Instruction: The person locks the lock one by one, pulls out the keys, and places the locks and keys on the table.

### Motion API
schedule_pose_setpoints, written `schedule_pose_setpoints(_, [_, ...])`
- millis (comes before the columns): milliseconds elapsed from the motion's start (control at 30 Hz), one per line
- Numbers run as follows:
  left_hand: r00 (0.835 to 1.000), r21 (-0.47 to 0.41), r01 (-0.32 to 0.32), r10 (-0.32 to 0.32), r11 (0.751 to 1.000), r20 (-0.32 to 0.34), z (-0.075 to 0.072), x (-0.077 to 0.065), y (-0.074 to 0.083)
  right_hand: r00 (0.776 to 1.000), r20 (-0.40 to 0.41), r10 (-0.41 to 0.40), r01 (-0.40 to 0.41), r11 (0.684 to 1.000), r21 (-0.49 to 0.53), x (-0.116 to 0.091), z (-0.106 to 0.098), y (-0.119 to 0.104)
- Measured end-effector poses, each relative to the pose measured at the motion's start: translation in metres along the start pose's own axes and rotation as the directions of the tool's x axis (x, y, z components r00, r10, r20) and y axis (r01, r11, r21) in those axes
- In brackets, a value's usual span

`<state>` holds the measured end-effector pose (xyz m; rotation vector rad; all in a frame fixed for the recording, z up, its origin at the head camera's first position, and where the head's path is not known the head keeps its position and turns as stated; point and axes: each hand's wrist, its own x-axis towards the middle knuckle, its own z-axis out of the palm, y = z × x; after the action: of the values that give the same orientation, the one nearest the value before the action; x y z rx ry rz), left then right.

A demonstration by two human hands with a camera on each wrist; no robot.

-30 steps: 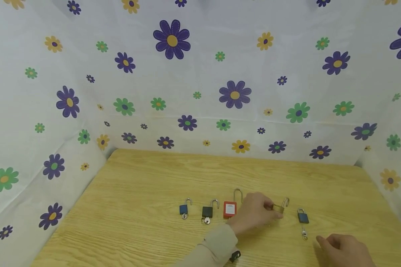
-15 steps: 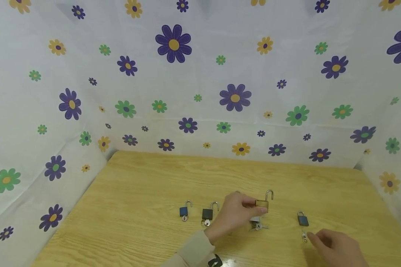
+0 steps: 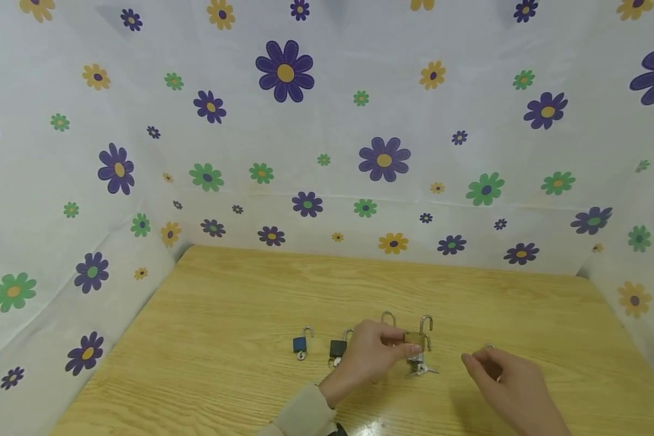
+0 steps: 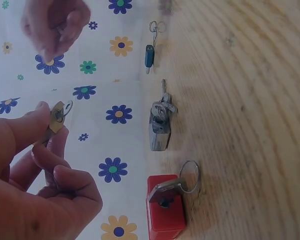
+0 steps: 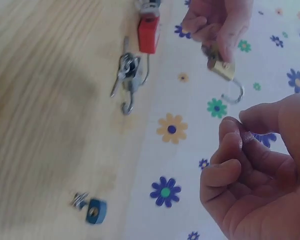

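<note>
My left hand (image 3: 367,350) pinches a brass padlock (image 5: 221,69) between thumb and fingers, its shackle raised open. In the left wrist view a key (image 4: 68,107) sticks out of the lock's underside. In the head view the brass lock overlaps a silver padlock (image 4: 160,134) on the table, whose keys (image 3: 422,368) show below. My right hand (image 3: 508,381) hovers further right, fingers loosely curled, thumb near the index fingertip, with nothing seen between them. It hides most of a closed blue padlock (image 5: 96,211) in the head view.
On the wooden table (image 3: 251,290) a blue padlock (image 3: 300,344) and a black padlock (image 3: 338,347) stand open at left. A red padlock (image 4: 165,212) with a key in it is mostly behind my left hand in the head view. Flowered cloth (image 3: 327,121) walls the table's back and sides.
My left hand has carried the brass padlock leftward from the right part of the row to over the silver padlock. My right hand has moved left and forward, now covering the closed blue padlock.
</note>
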<state>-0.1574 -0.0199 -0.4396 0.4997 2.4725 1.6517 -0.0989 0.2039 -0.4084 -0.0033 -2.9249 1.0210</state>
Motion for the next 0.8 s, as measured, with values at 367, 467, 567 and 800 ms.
schedule_pose_setpoints(367, [0.991,-0.022,-0.133,0.134,0.991,0.029,0.007,-0.003,0.0,0.981,-0.106,-0.163,0.168,0.985,0.036,0.018,0.012,-0.033])
schedule_pose_setpoints(467, [0.987,0.002,-0.158,0.158,0.987,0.043,0.007,-0.003,0.002,0.984,-0.097,-0.15,0.154,0.987,0.038,0.024,0.014,-0.035])
schedule_pose_setpoints(567, [0.984,0.023,-0.172,0.17,0.985,0.058,0.007,-0.004,0.003,0.983,-0.098,-0.153,0.157,0.987,0.034,0.028,0.015,-0.034])
schedule_pose_setpoints(800, [0.983,0.069,-0.171,0.166,0.983,0.075,0.006,-0.005,0.002,0.975,-0.084,-0.204,0.208,0.977,0.05,0.031,0.015,-0.035])
